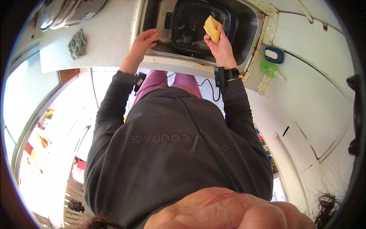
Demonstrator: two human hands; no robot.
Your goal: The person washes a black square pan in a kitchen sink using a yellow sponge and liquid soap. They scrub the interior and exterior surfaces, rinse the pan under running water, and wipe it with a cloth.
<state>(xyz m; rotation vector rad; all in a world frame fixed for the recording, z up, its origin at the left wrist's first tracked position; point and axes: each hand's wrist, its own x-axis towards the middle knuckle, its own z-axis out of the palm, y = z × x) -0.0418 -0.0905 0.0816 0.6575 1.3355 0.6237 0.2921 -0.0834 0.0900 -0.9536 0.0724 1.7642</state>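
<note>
My right hand (221, 47) grips a folded yellow sponge or cloth (212, 28) above the sink. Below it a black square pan (191, 34) with rounded corners lies in the metal sink basin (247, 37). Whitish marks show on the pan's inner face, and a short dark lug sticks out on its left. My left hand (144, 41) hovers over the sink's left front corner, fingers loosely curled with nothing in them. It does not touch the pan.
Right of the sink stand a blue soap dish (273, 55) with white soap and a green pump bottle (268, 68). On the left counter (108, 37) lies a crumpled grey-green rag (77, 45); a shiny metal vessel (71, 13) stands behind it. A white wall borders the right side.
</note>
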